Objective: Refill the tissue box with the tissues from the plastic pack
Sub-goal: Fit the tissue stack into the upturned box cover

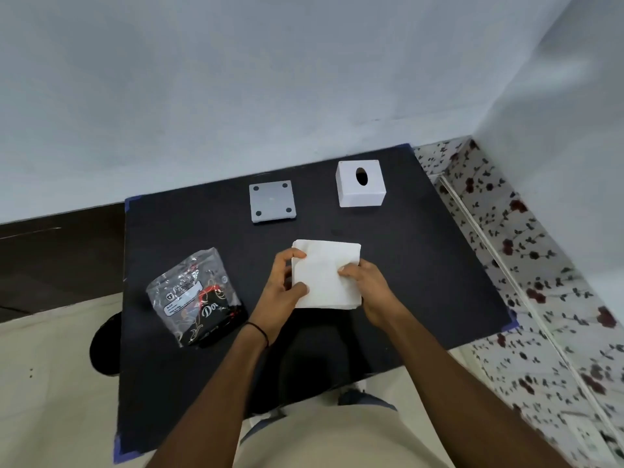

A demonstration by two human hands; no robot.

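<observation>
Work surface: we see a black table set against a pale wall, with blue tape at its corners.

Tissue stack: a white, squarish stack of tissues sits at the centre of the table, out of its pack, held between both hands. We cannot tell whether its underside rests on the table or is lifted slightly clear.

Left hand: closed on the left edge of the tissue stack, fingers curled over the far left corner and thumb pressed onto the near left part of the top face. A dark band circles the wrist.

Right hand: closed on the right edge of the tissue stack, thumb laid on the top face and the remaining fingers wrapped around the side, mostly hidden from us.

Plastic pack: a crumpled clear wrapper with black, red and white printing lies flat on the table to the left of the hands, apart from the stack.

Tissue box: a white cube-shaped cover with an oval slot on top stands upright at the far right of the table, well apart from the stack.

Base plate: a grey square panel with four dark round pads lies flat at the far centre, left of the tissue box and not touching it.
</observation>
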